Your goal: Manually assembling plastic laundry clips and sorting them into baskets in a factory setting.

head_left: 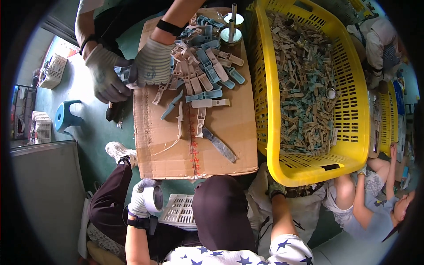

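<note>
My left hand (139, 199), in a pale striped glove, is closed around a short, ring-shaped silver-white thing (153, 198) below the near edge of the cardboard box. Whether that ring is a tape roll or a cup, I cannot make out. My right hand (277, 187), also gloved, reaches under the near left corner of the yellow basket (274, 163); its fingers are hidden. On the cardboard box (154, 154) lies a pile of blue and beige plastic clips (194, 73). A grey blade-shaped piece (220, 145) rests closer to me, beside a few loose beige pieces.
Across the box, a co-worker's gloved hands (152, 62) hold a small grey piece. Two metal cups with upright posts (231, 35) stand at the far edge. Small clips (304, 97) fill the basket. A white crate (179, 207) sits below the box; a blue stool (68, 117) stands left.
</note>
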`<state>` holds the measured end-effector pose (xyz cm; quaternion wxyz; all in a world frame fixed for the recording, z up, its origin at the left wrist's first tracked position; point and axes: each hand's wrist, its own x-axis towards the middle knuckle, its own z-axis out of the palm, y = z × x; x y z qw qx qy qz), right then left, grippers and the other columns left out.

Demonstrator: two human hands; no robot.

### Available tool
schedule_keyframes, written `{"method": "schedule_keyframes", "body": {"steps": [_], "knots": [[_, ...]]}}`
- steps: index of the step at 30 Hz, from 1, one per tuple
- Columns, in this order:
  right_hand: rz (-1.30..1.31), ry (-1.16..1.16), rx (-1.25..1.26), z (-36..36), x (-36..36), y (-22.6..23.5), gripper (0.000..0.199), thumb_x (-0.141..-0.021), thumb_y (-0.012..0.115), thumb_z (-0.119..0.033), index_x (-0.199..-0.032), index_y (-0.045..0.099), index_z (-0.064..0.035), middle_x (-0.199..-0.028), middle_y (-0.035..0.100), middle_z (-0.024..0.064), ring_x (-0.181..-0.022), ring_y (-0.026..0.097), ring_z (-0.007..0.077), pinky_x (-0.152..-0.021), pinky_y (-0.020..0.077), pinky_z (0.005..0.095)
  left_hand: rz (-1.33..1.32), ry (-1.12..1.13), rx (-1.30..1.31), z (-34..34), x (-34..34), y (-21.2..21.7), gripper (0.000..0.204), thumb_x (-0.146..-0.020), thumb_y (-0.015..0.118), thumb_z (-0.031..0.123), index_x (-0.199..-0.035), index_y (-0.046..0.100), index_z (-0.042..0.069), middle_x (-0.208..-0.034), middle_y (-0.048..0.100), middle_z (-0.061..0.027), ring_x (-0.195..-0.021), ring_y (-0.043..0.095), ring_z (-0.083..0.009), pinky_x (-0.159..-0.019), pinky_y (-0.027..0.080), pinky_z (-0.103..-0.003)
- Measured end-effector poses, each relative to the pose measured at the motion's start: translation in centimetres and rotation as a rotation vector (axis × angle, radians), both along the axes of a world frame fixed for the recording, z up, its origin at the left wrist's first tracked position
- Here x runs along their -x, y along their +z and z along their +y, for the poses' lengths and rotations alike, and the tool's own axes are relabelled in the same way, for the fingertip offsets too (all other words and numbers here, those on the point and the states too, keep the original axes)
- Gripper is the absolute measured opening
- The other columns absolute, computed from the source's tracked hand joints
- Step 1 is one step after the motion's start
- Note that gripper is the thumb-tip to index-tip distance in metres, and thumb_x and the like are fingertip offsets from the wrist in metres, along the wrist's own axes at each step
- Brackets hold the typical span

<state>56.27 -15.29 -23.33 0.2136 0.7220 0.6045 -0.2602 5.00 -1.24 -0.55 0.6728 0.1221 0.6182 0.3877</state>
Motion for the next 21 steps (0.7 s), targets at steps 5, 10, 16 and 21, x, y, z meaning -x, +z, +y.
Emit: {"method": "schedule_keyframes", "body": {"steps": [5, 10, 16, 21], "knots": [[0.077, -0.033, -0.009, 0.0, 0.8, -0.3, 0.048, -0.078, 0.064, -0.034, -0.122, 0.063, -0.0150, -0.128, 0.058, 0.0141, -0.124, 0.048, 0.0339, -0.107, 0.0345, 0.0462, 0.057, -0.057, -0.078, 0.0, 0.1, 0.2, 0.013, -0.078, 0.068, 0.000, -0.087, 0.070, 0.008, -0.094, 0.070, -0.0122, -0.081, 0.065, -0.0186, -0.070, 0.053, -0.030], [0.095, -0.061, -0.057, 2.4, -0.5, 2.6, 0.049, -0.079, 0.064, -0.034, -0.123, 0.061, -0.0146, -0.129, 0.058, 0.0143, -0.124, 0.048, 0.0342, -0.107, 0.0348, 0.0454, 0.024, -0.029, -0.079, 0.3, -0.4, 0.8, 0.007, -0.082, 0.066, 0.004, -0.088, 0.070, 0.005, -0.092, 0.069, -0.0097, -0.075, 0.064, -0.0158, -0.065, 0.052, -0.028], [0.126, -0.049, -0.142, 2.5, -4.3, 10.0, 0.043, -0.082, 0.063, -0.031, -0.120, 0.060, -0.0094, -0.126, 0.058, 0.0181, -0.119, 0.051, 0.0367, -0.103, 0.0395, 0.0428, -0.093, -0.049, -0.133, -0.5, 0.3, -0.8, 0.012, -0.080, 0.070, 0.002, -0.093, 0.069, 0.003, -0.087, 0.067, -0.0075, -0.068, 0.063, -0.0137, -0.060, 0.052, -0.027], [0.368, 0.110, 0.205, 6.9, -0.8, 29.9, 0.030, -0.086, 0.062, -0.031, -0.099, 0.068, -0.0055, -0.094, 0.067, 0.0169, -0.090, 0.064, 0.0361, -0.080, 0.0498, 0.0442, -0.084, -0.134, -0.186, -0.6, 1.4, -0.4, 0.019, -0.080, 0.070, 0.001, -0.098, 0.067, 0.001, -0.083, 0.067, -0.0068, -0.064, 0.062, -0.0138, -0.057, 0.052, -0.027]]}}
